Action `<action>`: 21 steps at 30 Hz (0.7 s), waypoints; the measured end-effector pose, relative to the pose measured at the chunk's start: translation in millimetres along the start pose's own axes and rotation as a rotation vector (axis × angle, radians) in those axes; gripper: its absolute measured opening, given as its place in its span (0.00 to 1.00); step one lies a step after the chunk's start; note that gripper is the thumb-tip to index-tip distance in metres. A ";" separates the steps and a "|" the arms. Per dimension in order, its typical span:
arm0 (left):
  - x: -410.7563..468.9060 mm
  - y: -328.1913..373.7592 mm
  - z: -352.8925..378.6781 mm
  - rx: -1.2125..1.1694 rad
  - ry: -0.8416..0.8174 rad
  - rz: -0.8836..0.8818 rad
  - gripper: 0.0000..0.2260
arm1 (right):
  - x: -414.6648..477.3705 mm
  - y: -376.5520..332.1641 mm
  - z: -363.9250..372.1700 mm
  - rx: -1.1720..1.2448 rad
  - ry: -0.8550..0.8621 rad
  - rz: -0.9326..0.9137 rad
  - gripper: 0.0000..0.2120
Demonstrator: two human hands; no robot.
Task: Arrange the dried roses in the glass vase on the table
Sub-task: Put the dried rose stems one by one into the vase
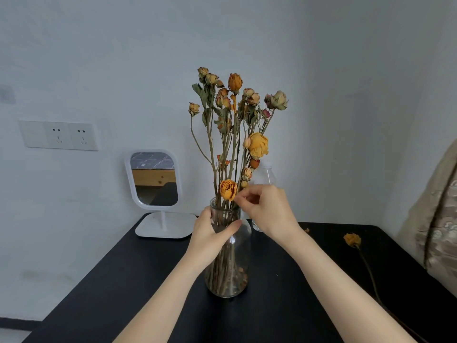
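Observation:
A clear glass vase stands mid-table holding several dried roses with brown stems and yellow-orange heads. My left hand wraps the vase's neck from the left. My right hand is just right of the vase mouth, fingertips pinched at a low orange rose head; whether they touch its petals or a stem behind it is unclear. One loose dried rose lies on the table to the right, its stem running toward me.
The black table meets a white wall. A white standing mirror is at the back left. A clear plastic bottle stands behind the vase. Beige patterned fabric hangs at the right edge. Wall sockets are on the left.

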State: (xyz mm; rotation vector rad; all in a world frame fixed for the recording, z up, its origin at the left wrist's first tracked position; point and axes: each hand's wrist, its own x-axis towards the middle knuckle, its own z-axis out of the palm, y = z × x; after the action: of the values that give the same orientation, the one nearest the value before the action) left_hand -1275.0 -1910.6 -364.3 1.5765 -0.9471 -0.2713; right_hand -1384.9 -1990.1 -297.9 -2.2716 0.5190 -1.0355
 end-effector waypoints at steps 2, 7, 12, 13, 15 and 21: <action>0.0 -0.2 0.1 -0.006 -0.001 0.002 0.22 | 0.5 0.4 3.7 -0.032 -0.016 0.025 0.06; 0.1 -1.7 0.6 -0.007 0.002 0.018 0.21 | 0.8 0.4 10.8 -0.062 -0.048 0.051 0.07; 0.3 -2.6 0.7 -0.007 0.000 0.021 0.20 | 2.4 -1.2 10.1 -0.046 0.039 0.037 0.08; 0.1 -2.4 0.8 0.000 0.003 0.022 0.20 | 2.2 -1.4 9.3 -0.039 0.060 0.030 0.08; 0.0 -2.3 1.0 0.004 0.007 0.022 0.22 | 2.0 -1.6 8.2 -0.028 0.076 0.022 0.08; -1.7 -0.1 0.7 -0.015 0.005 0.022 0.22 | 1.4 -3.4 11.9 -0.054 0.018 0.030 0.08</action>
State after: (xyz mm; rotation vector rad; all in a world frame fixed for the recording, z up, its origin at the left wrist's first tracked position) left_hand -1276.5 -1910.0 -365.1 1.5519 -0.9560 -0.2581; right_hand -1374.5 -1984.3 -301.3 -2.2963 0.5930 -1.0398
